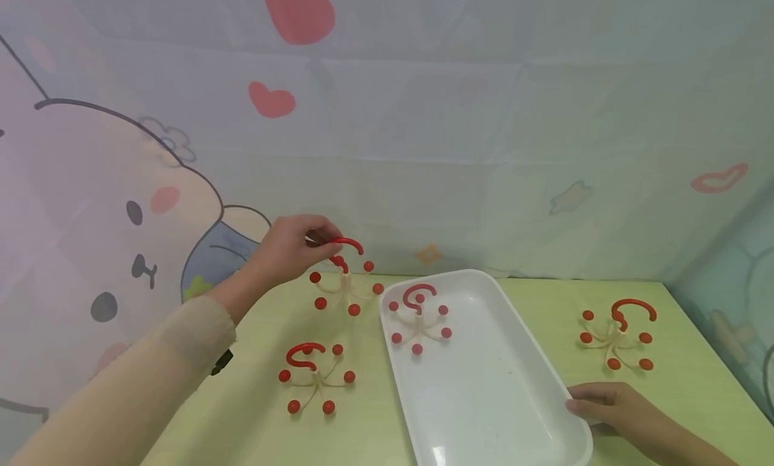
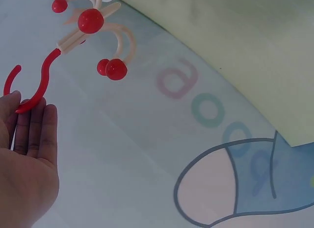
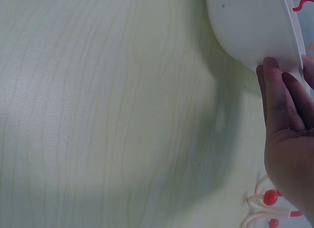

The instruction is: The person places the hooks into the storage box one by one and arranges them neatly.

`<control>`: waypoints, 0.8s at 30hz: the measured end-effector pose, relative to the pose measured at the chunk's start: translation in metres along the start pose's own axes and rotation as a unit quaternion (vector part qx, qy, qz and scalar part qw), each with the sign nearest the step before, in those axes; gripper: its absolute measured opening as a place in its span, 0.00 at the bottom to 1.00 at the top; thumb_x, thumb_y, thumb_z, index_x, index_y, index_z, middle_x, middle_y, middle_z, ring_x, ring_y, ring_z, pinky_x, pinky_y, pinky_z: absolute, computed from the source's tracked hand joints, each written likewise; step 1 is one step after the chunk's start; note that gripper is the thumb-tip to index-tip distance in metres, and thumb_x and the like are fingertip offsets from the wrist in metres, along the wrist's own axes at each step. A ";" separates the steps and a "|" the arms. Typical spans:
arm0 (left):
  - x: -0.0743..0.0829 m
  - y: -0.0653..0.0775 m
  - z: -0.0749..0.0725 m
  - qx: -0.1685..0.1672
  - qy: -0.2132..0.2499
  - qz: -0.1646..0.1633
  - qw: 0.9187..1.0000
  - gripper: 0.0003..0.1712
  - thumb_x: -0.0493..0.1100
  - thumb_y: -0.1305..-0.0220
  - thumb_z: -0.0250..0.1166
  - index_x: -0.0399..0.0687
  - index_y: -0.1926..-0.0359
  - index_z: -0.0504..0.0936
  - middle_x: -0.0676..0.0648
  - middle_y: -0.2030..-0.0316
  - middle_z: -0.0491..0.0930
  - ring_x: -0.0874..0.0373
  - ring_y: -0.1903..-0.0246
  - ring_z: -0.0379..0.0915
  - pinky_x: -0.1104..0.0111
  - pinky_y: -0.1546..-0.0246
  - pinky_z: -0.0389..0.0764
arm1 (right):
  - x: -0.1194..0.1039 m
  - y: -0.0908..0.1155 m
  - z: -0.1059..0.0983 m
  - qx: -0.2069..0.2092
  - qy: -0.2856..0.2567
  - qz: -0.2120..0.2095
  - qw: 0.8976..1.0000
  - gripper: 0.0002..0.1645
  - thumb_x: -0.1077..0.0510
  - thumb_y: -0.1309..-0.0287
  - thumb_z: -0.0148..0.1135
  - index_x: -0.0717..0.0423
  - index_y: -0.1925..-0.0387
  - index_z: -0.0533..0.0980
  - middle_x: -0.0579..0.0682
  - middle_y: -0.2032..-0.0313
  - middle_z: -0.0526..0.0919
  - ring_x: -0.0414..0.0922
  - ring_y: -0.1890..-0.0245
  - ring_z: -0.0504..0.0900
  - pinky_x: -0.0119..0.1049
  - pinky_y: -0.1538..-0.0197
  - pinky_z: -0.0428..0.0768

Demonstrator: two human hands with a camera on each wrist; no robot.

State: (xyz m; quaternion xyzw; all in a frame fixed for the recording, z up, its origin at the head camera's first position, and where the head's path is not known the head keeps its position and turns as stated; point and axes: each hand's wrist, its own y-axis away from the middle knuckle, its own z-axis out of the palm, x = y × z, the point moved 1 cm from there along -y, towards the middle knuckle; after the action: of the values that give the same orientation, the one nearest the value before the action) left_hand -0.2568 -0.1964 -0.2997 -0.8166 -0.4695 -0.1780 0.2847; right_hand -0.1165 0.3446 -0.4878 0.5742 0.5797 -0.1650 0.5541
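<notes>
My left hand pinches the red hook of a small multi-arm hanging hook, with cream curved arms tipped in red balls. It hangs near the back wall, beside the tray's far left corner; the left wrist view shows thumb and fingers on its red hook. My right hand grips the right rim of a white tray, thumb above and fingers beneath. In the right wrist view, the fingers press the tray's underside. A matching hook lies inside the tray at its far left.
Another such hook stands on the light green table left of the tray. One more hook is on the table at the right, beyond my right hand. A printed cloth backdrop rises behind the table.
</notes>
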 end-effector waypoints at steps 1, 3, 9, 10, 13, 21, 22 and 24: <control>0.004 -0.001 -0.001 0.001 0.001 0.000 1.000 0.05 0.39 0.31 0.74 0.45 0.56 0.90 0.49 0.62 0.89 0.54 0.59 0.87 0.57 0.50 0.90 | 0.000 0.001 0.000 -0.001 0.001 0.002 1.000 0.32 0.48 0.22 0.62 0.72 0.34 0.76 0.59 0.41 0.86 0.48 0.48 0.88 0.38 0.48 0.89; 0.010 -0.004 -0.003 0.003 0.000 0.000 1.000 0.06 0.39 0.30 0.74 0.46 0.55 0.90 0.49 0.61 0.89 0.54 0.59 0.87 0.57 0.50 0.90 | 0.000 0.001 -0.001 -0.002 0.002 0.008 1.000 0.33 0.47 0.22 0.61 0.71 0.34 0.76 0.59 0.40 0.86 0.48 0.48 0.88 0.39 0.48 0.89; 0.030 -0.012 -0.003 0.003 -0.004 0.002 1.000 0.08 0.40 0.30 0.74 0.45 0.52 0.89 0.48 0.59 0.89 0.53 0.57 0.87 0.56 0.49 0.89 | -0.001 0.000 0.000 0.001 0.001 0.008 1.000 0.33 0.47 0.22 0.62 0.73 0.34 0.76 0.61 0.40 0.85 0.50 0.48 0.88 0.44 0.46 0.89; 0.034 -0.013 -0.002 0.003 -0.003 0.002 1.000 0.08 0.40 0.29 0.73 0.45 0.52 0.89 0.47 0.59 0.89 0.52 0.57 0.87 0.56 0.49 0.89 | -0.001 -0.001 0.000 0.003 0.001 0.005 1.000 0.33 0.47 0.23 0.63 0.73 0.34 0.76 0.61 0.41 0.85 0.50 0.48 0.88 0.44 0.46 0.89; 0.044 -0.018 -0.001 0.007 0.002 0.003 1.000 0.08 0.40 0.29 0.73 0.45 0.52 0.89 0.47 0.59 0.89 0.52 0.57 0.87 0.56 0.49 0.89 | -0.002 -0.002 0.000 0.009 0.004 0.011 1.000 0.34 0.47 0.23 0.63 0.73 0.34 0.76 0.62 0.41 0.85 0.50 0.48 0.88 0.46 0.46 0.89; 0.068 -0.036 0.009 0.011 0.018 0.016 1.000 0.07 0.41 0.30 0.74 0.47 0.54 0.89 0.50 0.61 0.89 0.56 0.59 0.87 0.62 0.54 0.89 | -0.002 -0.005 0.000 0.024 0.014 0.034 0.999 0.35 0.44 0.26 0.66 0.70 0.35 0.78 0.61 0.41 0.86 0.49 0.49 0.88 0.49 0.45 0.89; 0.071 -0.039 0.011 0.010 0.020 0.015 1.000 0.07 0.42 0.30 0.74 0.47 0.54 0.89 0.50 0.61 0.88 0.56 0.59 0.86 0.63 0.55 0.89 | -0.002 -0.005 0.000 0.022 0.013 0.031 0.999 0.35 0.44 0.25 0.66 0.71 0.35 0.77 0.61 0.41 0.86 0.50 0.48 0.88 0.49 0.45 0.89; 0.076 -0.042 0.015 0.007 0.024 0.018 1.000 0.07 0.41 0.30 0.75 0.46 0.54 0.89 0.50 0.61 0.88 0.56 0.59 0.86 0.63 0.56 0.89 | -0.002 -0.004 0.000 0.013 0.009 0.027 1.000 0.35 0.45 0.24 0.64 0.71 0.34 0.77 0.61 0.41 0.86 0.50 0.48 0.88 0.49 0.44 0.89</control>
State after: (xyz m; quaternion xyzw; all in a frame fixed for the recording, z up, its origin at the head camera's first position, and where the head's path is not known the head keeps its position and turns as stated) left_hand -0.2552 -0.1190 -0.2564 -0.8181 -0.4495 -0.1888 0.3048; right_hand -0.1201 0.3427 -0.4883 0.5984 0.5664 -0.1528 0.5457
